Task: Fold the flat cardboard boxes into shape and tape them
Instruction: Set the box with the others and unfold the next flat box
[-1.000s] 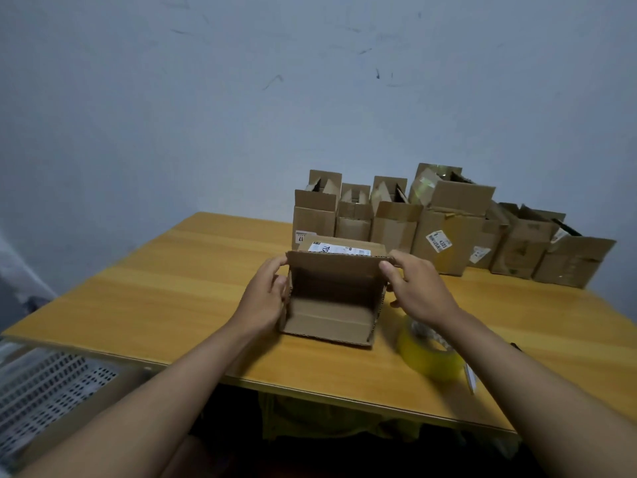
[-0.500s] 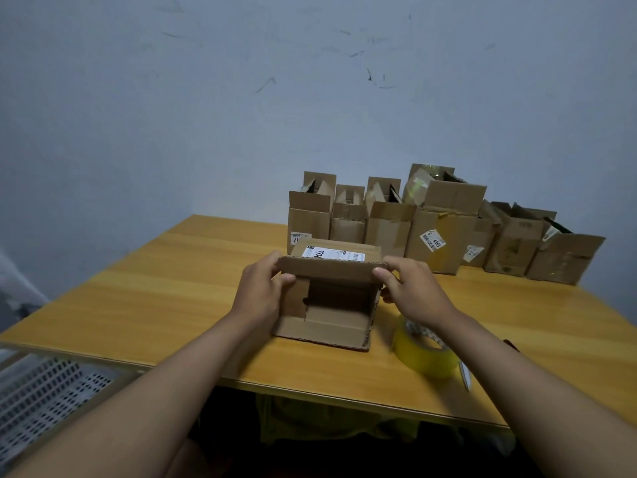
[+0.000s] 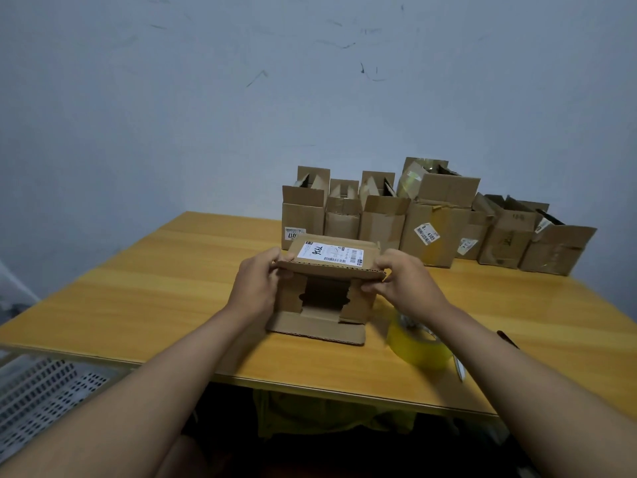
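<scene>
A small brown cardboard box (image 3: 327,267) with a white shipping label on top lies on its side on the wooden table (image 3: 165,291), its open end facing me. Both side flaps are folded in, the bottom flap lies flat on the table. My left hand (image 3: 256,281) grips the left end of the top flap. At the flap's right end my right hand (image 3: 401,282) pinches it. A roll of yellowish clear tape (image 3: 418,345) lies on the table just right of the box, under my right forearm.
Several folded open-topped cardboard boxes (image 3: 434,222) stand in a row at the back of the table against the wall. A perforated white basket (image 3: 41,388) sits below the table's left front edge. A small dark object (image 3: 506,338) lies beside my right forearm.
The side flaps have been folded inward across the opening, and both hands have brought the top flap forward and down over them. The view has shifted slightly.
</scene>
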